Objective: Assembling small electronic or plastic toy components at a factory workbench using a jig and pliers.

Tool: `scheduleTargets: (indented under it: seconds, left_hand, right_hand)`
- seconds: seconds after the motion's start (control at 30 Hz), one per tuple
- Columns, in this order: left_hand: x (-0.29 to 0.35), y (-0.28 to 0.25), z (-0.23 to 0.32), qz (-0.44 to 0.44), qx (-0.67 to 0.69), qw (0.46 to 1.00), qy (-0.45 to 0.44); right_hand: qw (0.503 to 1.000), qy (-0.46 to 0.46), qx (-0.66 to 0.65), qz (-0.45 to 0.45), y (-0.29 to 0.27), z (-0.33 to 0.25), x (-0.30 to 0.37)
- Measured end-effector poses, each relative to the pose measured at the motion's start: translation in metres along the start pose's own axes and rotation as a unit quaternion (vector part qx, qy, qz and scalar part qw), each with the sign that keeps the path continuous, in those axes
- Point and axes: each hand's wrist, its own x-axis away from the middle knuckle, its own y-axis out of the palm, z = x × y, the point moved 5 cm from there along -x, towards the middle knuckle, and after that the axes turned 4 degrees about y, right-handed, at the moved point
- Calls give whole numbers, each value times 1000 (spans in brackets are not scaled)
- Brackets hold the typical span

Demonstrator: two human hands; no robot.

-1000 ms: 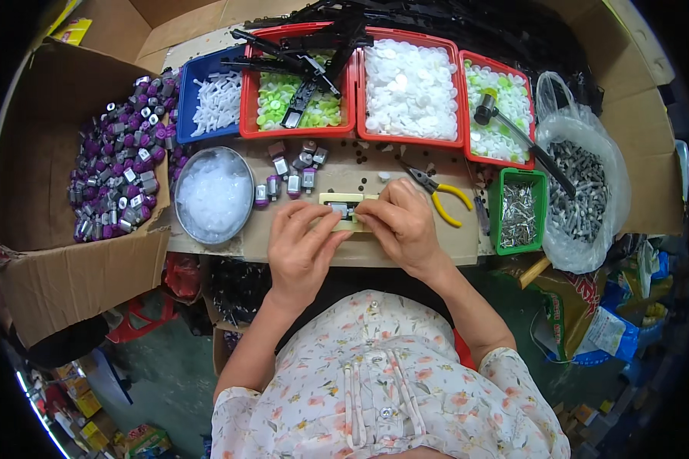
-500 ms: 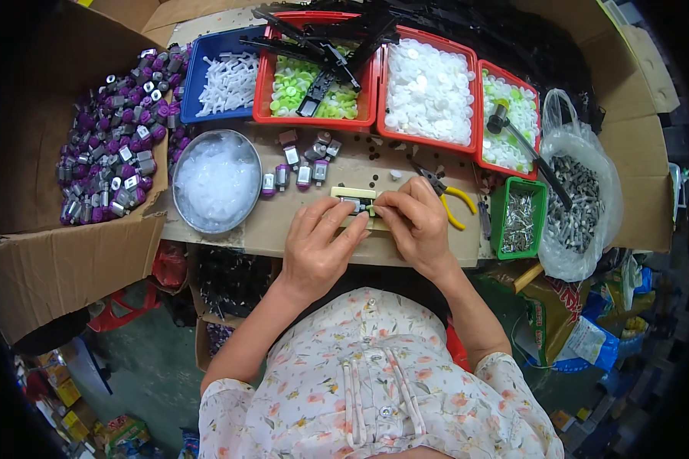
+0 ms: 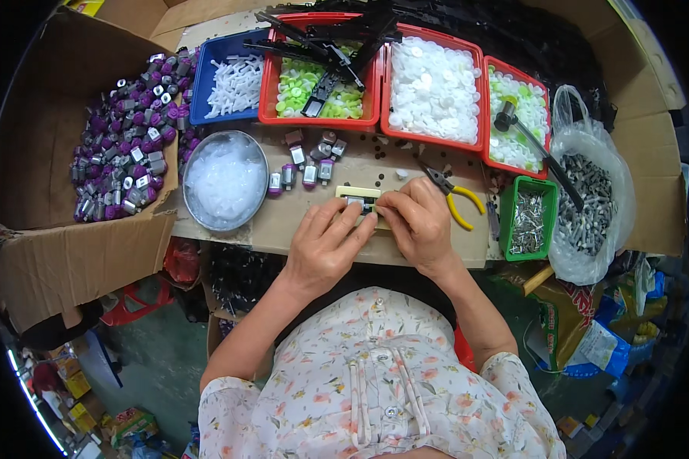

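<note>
A pale yellow block [image 3: 360, 190] lies on the bench in front of me, with a small silver motor [image 3: 354, 201] in a dark housing set in it. My left hand [image 3: 323, 249] presses its thumb and fingertips on the near left of this piece, steadying it. At the piece's right end, my right hand [image 3: 415, 222] pinches with thumb and forefinger; whatever is between those fingertips is hidden. Beyond the block stand several loose motors with purple ends [image 3: 310, 174]. To the right of my right hand lie yellow-handled pliers [image 3: 461, 200].
A metal bowl of clear plastic pieces [image 3: 226, 180] and a carton of motors [image 3: 126, 138] are at left. Blue [image 3: 201, 99] and red bins [image 3: 385, 115] line the back. A hammer [image 3: 542, 153] leans over the right red bin, near a green tray [image 3: 545, 229] and a plastic bag [image 3: 624, 206].
The whole view has shifted slightly. My fingers stay at the block; the small green piece by my right fingertips no longer shows, and the left fingertips have closed in toward the right ones.
</note>
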Motion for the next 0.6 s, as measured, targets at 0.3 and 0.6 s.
scheduleTargets:
  seconds: [0.3,0.6]
  left_hand:
    - [-2,4,-1,15,0,1000,1]
    - [-8,4,-1,14,18,1000,-7]
  right_hand:
    - [1000,-8,7,-15,2,-2,-4]
    - [997,69,-2,-21,-48,0,-5]
